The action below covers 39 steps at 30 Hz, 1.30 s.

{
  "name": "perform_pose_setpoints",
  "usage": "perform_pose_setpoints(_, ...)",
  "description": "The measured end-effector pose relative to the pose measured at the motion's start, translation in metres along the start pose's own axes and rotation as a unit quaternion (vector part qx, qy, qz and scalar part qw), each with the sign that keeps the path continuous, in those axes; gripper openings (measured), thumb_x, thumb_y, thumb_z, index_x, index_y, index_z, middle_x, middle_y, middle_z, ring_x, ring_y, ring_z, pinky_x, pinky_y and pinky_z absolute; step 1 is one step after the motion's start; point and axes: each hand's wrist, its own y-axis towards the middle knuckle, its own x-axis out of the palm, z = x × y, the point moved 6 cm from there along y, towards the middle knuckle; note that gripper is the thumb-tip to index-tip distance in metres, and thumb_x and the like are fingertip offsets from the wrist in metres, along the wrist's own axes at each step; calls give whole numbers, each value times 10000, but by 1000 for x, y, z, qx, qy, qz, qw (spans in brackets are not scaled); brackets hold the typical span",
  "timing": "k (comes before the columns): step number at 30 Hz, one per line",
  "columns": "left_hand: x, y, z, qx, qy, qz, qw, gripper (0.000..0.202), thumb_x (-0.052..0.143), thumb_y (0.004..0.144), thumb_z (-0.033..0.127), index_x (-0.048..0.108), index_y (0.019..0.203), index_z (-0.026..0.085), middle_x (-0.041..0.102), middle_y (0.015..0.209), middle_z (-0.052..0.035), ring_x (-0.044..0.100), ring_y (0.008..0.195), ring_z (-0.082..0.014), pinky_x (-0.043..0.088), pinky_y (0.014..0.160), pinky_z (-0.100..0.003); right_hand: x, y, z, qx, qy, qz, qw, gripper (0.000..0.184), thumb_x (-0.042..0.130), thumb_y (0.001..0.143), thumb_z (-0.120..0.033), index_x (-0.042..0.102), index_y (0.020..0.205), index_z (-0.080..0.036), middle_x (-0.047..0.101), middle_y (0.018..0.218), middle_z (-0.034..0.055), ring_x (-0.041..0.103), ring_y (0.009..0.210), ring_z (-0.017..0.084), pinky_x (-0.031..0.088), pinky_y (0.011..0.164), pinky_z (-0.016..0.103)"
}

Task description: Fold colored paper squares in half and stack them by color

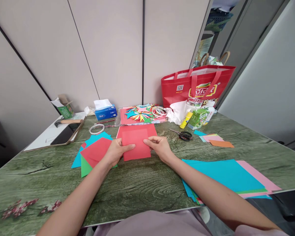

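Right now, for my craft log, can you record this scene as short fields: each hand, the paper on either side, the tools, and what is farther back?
Left hand: holds a red paper at its left side, thumb on top
Right hand: pinches its right edge between thumb and fingers
Left pile: overlapping blue, red and green sheets
Right stack: blue uppermost, pink showing
Tools: black-handled scissors, yellow glue stick
Farther back: blue tissue box, red bag

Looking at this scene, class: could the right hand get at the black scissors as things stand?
Probably yes. The black scissors lie uncovered just beyond the right hand, with only tabletop between. However, its fingers are pinching the red paper, so they would likely have to let go first.
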Motion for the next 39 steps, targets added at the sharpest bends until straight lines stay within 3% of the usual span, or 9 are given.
perform_pose_setpoints(12, 3, -2, 8, 10, -8, -15, 1000, 355, 740, 578, 290, 651, 878, 122, 695, 854, -96, 646, 753, -229, 493, 737, -374, -2, -2, -11, -33, -42, 34, 998, 276, 721, 519, -390, 607, 538, -139, 528, 499, -23, 429, 459, 76, 395, 439, 212)
perform_pose_setpoints(23, -6, -2, 14, 20, 27, 45, 998, 282, 782, 478, 306, 633, 632, 124, 638, 552, -26, 597, 549, -177, 463, 558, -303, -3, -3, -22, -92, -106, 45, 989, 298, 665, 580, -434, 599, 549, -146, 474, 467, -29, 401, 450, 85, 357, 445, 223)
perform_pose_setpoints(33, -9, -1, 20, 53, 52, -1, 997, 258, 699, 614, 351, 573, 535, 141, 548, 495, 18, 466, 444, -72, 349, 457, -199, -12, 2, -19, -109, -132, 37, 985, 324, 635, 613, -465, 579, 552, -152, 465, 476, -23, 388, 456, 84, 328, 441, 219)
perform_pose_setpoints(39, -14, 1, 20, 77, 53, 26, 995, 279, 709, 598, 346, 549, 509, 136, 520, 471, 29, 452, 436, -65, 357, 468, -195, -10, 1, -21, -112, -127, 43, 985, 311, 642, 607, -457, 583, 563, -155, 463, 480, -28, 391, 458, 87, 329, 447, 223)
